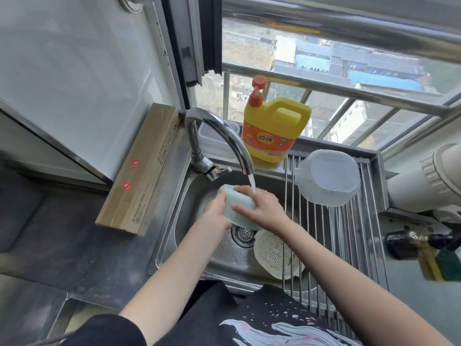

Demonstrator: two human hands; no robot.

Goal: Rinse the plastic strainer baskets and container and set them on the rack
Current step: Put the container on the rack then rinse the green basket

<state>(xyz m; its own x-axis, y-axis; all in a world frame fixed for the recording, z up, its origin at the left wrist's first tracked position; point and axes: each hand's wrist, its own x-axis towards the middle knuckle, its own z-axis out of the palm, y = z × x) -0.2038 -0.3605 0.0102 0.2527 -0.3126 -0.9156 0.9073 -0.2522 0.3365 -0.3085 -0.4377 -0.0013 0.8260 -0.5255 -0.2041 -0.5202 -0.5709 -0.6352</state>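
The pale green basket (238,208) is gripped from both sides over the sink (179,236), under the tap stream, by the left hand (217,211) and right hand (264,208), with the rack (349,233) lying rightward, nearer the right hand.

yellow detergent bottle (272,131) labelled 奇强, cardboard box (139,171) marked PLUS

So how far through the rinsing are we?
One clear container sits upturned on the rack. The left hand and right hand hold a pale green container by the tap's stream. The white strainer basket waits in the sink.
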